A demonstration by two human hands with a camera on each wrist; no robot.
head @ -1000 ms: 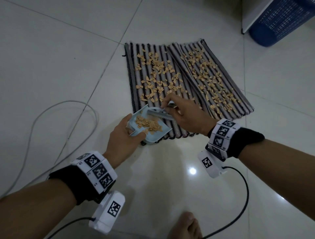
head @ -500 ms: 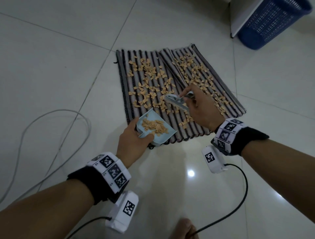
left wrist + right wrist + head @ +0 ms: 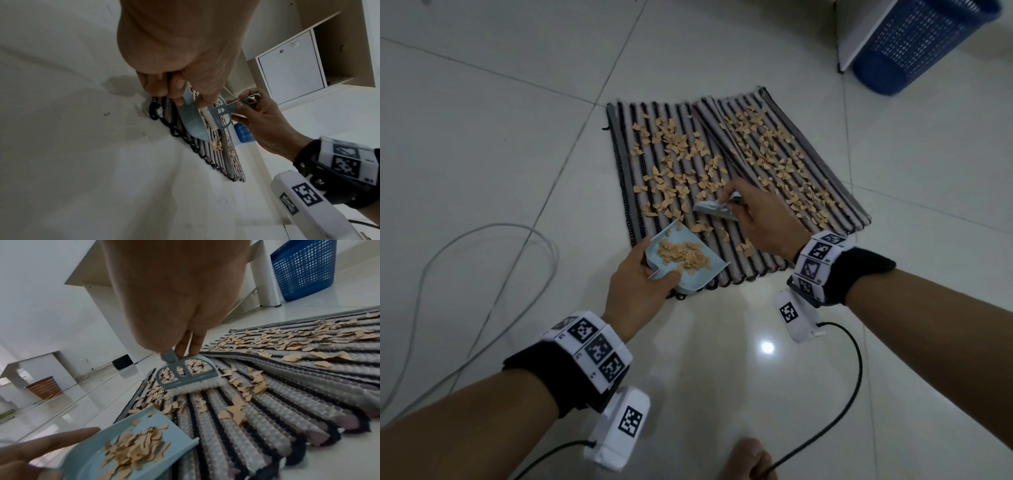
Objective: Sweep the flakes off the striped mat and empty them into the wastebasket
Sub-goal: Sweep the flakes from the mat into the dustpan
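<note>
A striped mat [image 3: 835,202] lies on the white tiled floor, strewn with tan flakes [image 3: 674,164]. My left hand [image 3: 640,287] grips a small light-blue dustpan [image 3: 702,274] at the mat's near edge; a pile of flakes sits in it [image 3: 133,449]. My right hand [image 3: 760,219] grips the handle of a small blue brush [image 3: 185,378], its white bristles down on the mat just beyond the pan's lip. The same brush [image 3: 218,113] and dustpan [image 3: 191,120] show in the left wrist view. A blue mesh wastebasket [image 3: 914,41] stands at the far right.
A grey cable [image 3: 482,281] loops over the floor to the left. Black wrist-camera cables [image 3: 852,383] trail near my bare foot [image 3: 750,459]. White furniture [image 3: 859,37] stands beside the wastebasket, and a white cabinet [image 3: 292,71] shows in the left wrist view.
My right hand has carried the brush from the dustpan's mouth out onto the mat among the flakes. The left hand and dustpan have stayed at the mat's near edge.
</note>
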